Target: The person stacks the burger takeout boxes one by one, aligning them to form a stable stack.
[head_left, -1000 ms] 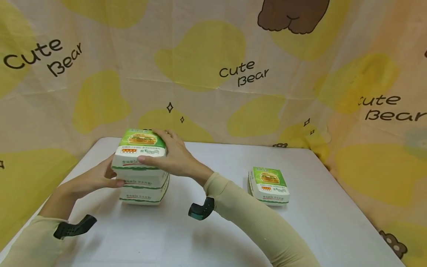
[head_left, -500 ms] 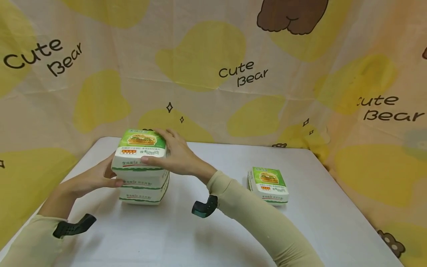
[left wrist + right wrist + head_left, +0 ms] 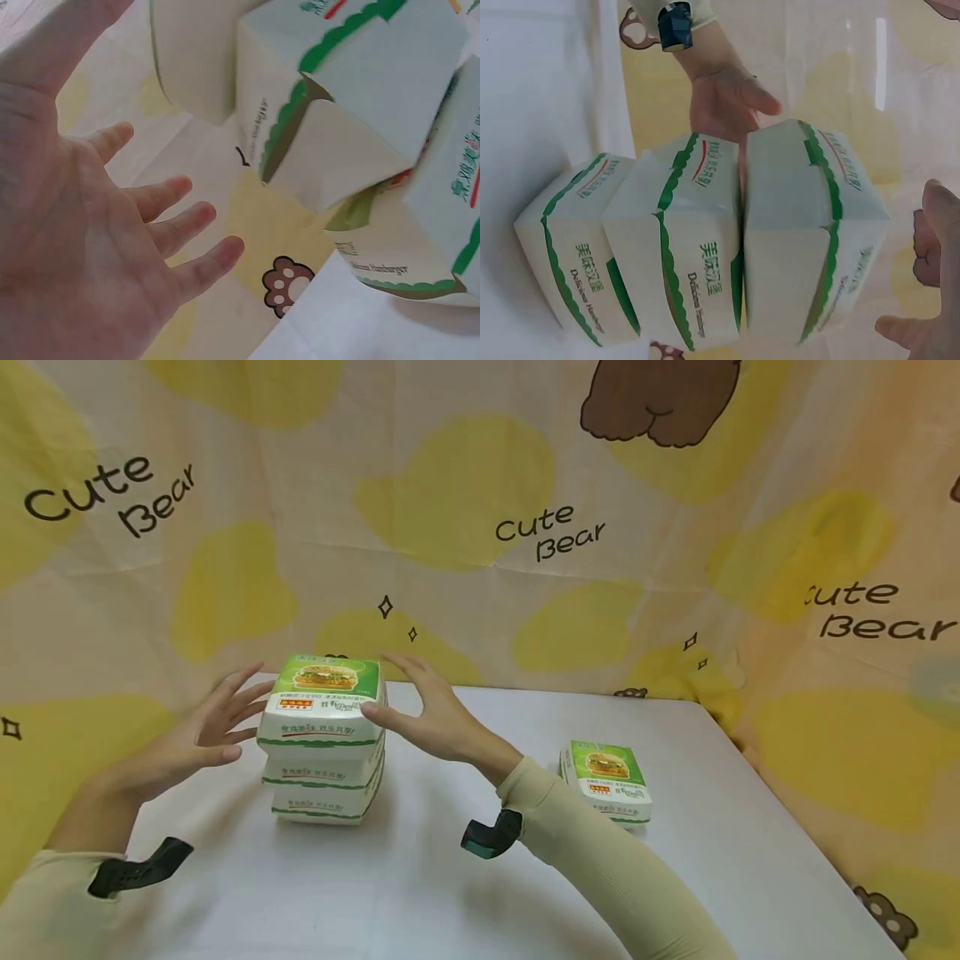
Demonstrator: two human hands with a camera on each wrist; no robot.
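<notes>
As your left hand (image 3: 186, 746) and right hand (image 3: 438, 718) hang spread and empty either side of the upright three-box hamburger stack (image 3: 322, 752), the lone hamburger box (image 3: 607, 783) sits well off rightward on the worktop (image 3: 712, 843), your right hand nearer.

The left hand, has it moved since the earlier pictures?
Yes. In the head view, the left hand has shifted leftward, away from the box stack; its thumb, earlier against it, now stands apart.

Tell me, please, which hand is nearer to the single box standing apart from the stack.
Right. The right hand is at the right side of the stack, to the left of the single box; the left hand is farther off, at the stack's left side.
</notes>
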